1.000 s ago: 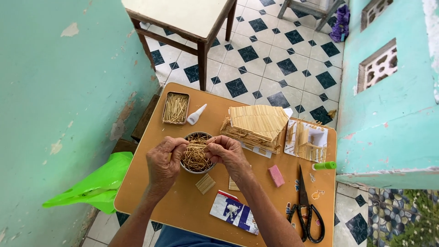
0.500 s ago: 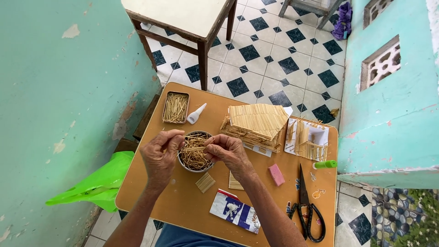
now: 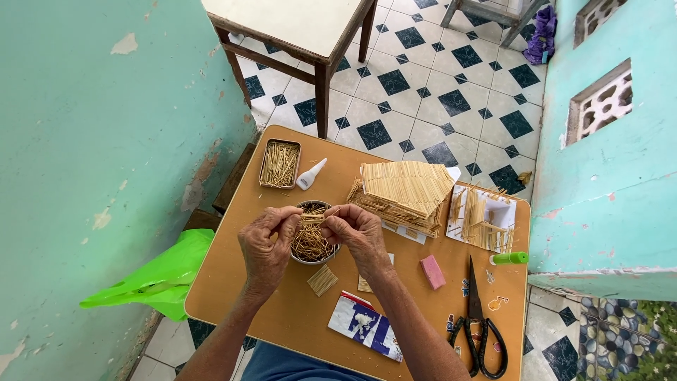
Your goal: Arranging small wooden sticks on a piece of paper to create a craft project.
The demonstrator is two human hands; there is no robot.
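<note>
Toothpicks (image 3: 310,224), thin, light, snappable, over round tin (image 3: 312,248) on table (image 3: 282,310); left hand (image 3: 264,247) and right hand (image 3: 356,231) pinch a few by the ends; best gripped mid-shaft, gently.

On the table (image 3: 233,282) in front of you: a round bowl (image 3: 310,243) of thin sticks at centre, with your left hand (image 3: 264,247) on its left and your right hand (image 3: 356,233) on its right, both meeting over it. Behind the bowl, far left, a rectangular tin (image 3: 280,164) of sticks; a glue bottle (image 3: 310,174) just right of the tin. Right of the bowl, a stick-built model house (image 3: 405,197); right of that, a part-built stick frame (image 3: 483,220) on a sheet. Nearer you: a small stick panel (image 3: 322,279) before the bowl, a printed wrapper (image 3: 365,326) at the near edge, an eraser block (image 3: 432,271) to its right, then scissors (image 3: 476,324). A marker (image 3: 509,258) lies at the right edge. A second table (image 3: 303,28) stands beyond; a plastic bag (image 3: 151,282) lies left of the table.
</note>
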